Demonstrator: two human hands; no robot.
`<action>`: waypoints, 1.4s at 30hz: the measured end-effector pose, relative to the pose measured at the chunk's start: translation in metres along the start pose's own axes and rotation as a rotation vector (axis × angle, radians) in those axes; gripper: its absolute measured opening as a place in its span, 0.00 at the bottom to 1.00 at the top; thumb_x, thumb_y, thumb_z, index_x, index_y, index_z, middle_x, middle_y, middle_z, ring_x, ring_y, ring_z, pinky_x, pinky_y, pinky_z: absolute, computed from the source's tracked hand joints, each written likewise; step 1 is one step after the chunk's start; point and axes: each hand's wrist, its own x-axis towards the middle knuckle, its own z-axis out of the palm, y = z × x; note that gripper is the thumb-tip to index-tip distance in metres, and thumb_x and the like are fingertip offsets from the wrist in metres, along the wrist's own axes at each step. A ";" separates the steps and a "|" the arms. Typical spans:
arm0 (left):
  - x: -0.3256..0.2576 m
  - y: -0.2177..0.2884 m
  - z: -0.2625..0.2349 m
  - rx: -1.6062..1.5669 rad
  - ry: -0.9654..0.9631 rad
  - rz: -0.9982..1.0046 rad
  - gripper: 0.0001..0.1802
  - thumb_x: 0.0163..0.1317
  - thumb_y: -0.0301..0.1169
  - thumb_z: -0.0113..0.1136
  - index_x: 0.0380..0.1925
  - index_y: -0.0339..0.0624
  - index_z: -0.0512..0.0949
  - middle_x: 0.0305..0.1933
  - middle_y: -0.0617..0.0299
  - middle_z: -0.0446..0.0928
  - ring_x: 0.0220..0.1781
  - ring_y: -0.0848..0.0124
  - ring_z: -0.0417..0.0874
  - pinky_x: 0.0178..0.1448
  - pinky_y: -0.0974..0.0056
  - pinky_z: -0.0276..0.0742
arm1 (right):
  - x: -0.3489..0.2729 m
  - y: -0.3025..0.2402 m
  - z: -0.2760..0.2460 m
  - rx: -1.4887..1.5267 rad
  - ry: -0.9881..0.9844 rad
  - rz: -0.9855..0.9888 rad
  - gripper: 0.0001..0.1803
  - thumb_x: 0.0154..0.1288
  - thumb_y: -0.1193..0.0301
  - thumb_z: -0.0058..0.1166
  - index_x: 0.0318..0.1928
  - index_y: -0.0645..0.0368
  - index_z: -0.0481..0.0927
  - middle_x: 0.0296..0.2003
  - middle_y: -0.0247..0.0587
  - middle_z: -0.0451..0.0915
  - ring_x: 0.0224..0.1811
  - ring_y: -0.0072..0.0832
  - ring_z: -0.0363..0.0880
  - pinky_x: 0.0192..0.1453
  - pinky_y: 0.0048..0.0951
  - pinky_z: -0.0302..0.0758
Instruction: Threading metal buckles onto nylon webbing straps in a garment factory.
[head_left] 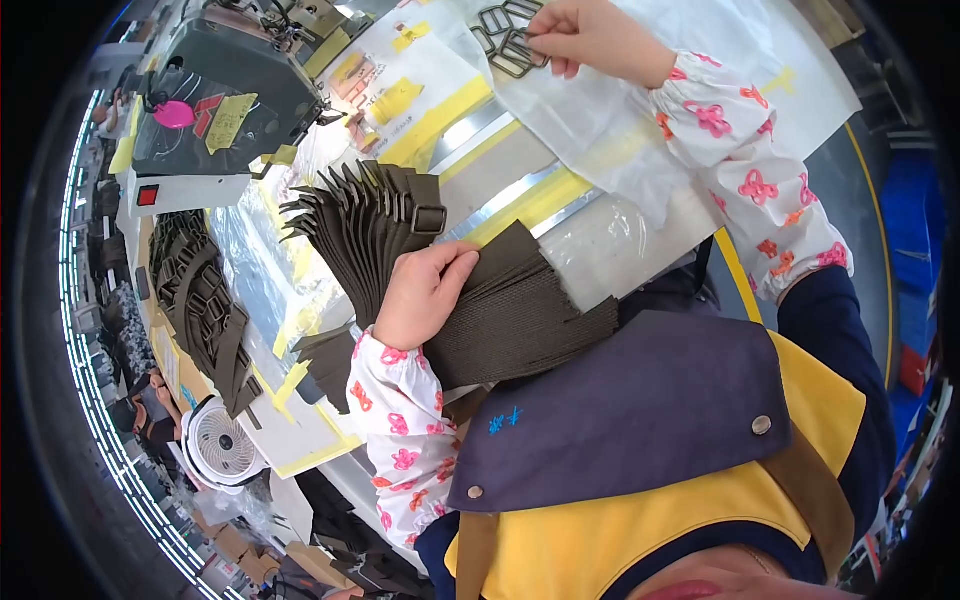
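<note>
My left hand [418, 297] is closed, its thumb pressed over a stack of dark olive webbing straps [510, 320]. The straps fan out on both sides of the hand. Just beyond it, a row of folded strap ends [365, 215] stands up, and a rectangular slide buckle [429, 220] is threaded at its right end. At the far side, my right hand [595, 40] pinches the edge of a metal slide buckle [536, 50]. Several loose slide buckles [497, 20] lie in a small pile beside its fingertips. Both forearms wear white flowered sleeves.
A dark green sewing machine [225, 95] stands at the far left. Nearer on the left lies a heap of straps with buckles [195, 300], with a white fan [222, 440] below it. Clear plastic sheeting [600, 130] and yellow tape [530, 205] cover parts of the table.
</note>
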 end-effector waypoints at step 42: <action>-0.028 0.007 0.014 -0.478 0.807 0.210 0.09 0.59 0.23 0.51 0.40 0.35 0.74 0.37 0.55 0.72 0.38 0.66 0.73 0.43 0.69 0.68 | -0.062 -0.097 0.106 0.652 -0.520 0.149 0.10 0.59 0.80 0.43 0.41 0.65 0.72 0.22 0.30 0.73 0.18 0.15 0.72 0.22 0.15 0.69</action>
